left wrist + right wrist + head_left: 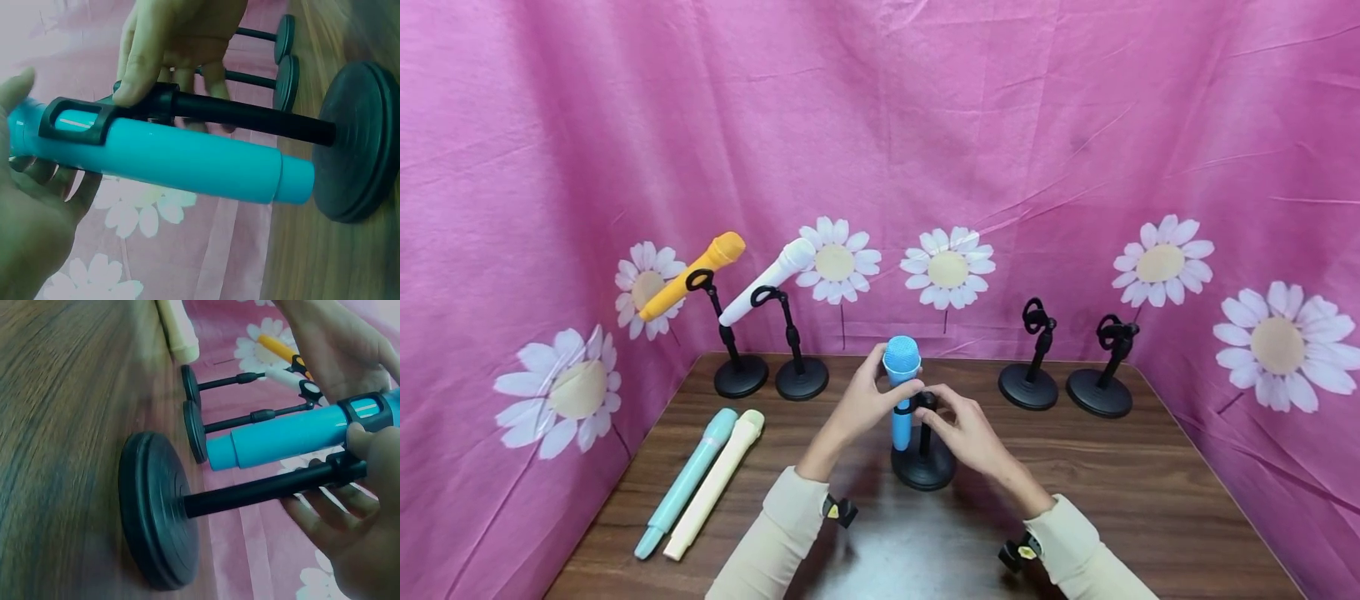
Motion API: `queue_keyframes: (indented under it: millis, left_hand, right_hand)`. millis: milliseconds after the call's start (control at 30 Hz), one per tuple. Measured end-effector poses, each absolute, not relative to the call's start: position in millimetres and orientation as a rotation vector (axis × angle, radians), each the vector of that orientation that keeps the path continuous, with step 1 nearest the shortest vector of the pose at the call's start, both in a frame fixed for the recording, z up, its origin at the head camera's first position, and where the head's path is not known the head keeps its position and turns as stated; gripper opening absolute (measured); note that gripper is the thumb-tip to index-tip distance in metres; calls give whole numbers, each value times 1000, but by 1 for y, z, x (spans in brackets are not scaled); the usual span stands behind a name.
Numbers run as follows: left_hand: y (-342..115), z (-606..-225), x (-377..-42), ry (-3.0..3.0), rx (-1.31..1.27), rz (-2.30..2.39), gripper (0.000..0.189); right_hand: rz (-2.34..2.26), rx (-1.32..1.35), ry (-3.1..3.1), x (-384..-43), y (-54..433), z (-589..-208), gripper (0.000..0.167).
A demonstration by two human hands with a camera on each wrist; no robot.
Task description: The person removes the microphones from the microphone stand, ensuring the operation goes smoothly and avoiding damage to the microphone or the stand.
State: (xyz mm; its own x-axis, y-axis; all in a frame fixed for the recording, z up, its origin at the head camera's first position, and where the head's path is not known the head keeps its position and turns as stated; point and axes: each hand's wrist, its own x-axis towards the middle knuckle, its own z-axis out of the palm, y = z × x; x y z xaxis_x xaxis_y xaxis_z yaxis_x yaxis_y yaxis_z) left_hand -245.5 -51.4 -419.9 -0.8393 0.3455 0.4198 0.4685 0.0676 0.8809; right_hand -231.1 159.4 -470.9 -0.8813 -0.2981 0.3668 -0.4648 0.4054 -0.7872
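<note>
A blue microphone (902, 357) stands nearly upright, its shaft through the black ring clip of a microphone stand (925, 473). My left hand (867, 402) grips the microphone just below its mesh head, fingers curled behind it. With thumb and fingers, my right hand (972, 429) pinches the joint at the top of the stand, beside the clip. In the left wrist view the blue shaft (200, 161) runs alongside the black post (250, 119), its lower end free above the base. The round base (156, 512) rests on the table in the right wrist view.
Two stands at the back left hold a yellow microphone (688, 279) and a white microphone (767, 282). Two stands (1028, 385) (1099, 392) with bare clips are at the back right. A mint microphone (688, 479) and a cream microphone (718, 483) lie on the left. Pink cloth surrounds the table.
</note>
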Motion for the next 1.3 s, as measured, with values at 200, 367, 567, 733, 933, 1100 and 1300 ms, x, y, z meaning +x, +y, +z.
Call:
queue_keyframes:
  millis: [200, 367, 567, 733, 933, 1100, 1300]
  left_hand:
    - [-44, -417, -246, -2170, -834, -2035, 43]
    - [-46, -415, -247, -2158, -826, -2071, 40]
    - [-50, -415, -248, -2185, -818, -2101, 42]
    - [-50, -414, -249, -2185, -837, -2112, 46]
    - [-48, -408, -251, -2180, -883, -2106, 48]
    - [-46, -411, -250, -2156, -891, -2107, 51]
    - [-45, -414, -249, -2131, -905, -2099, 51]
  right_hand:
    - [1477, 607, -2416, -229, 158, -470, 22]
    - [1434, 600, -2375, -227, 156, -472, 22]
    - [1432, 629, -2351, -224, 153, -472, 22]
    - [1448, 637, -2353, -225, 155, -472, 24]
    - [1466, 635, -2344, -228, 157, -469, 26]
    - [1457, 643, -2332, -228, 156, -471, 24]
    - [1411, 642, -2340, -227, 155, -470, 24]
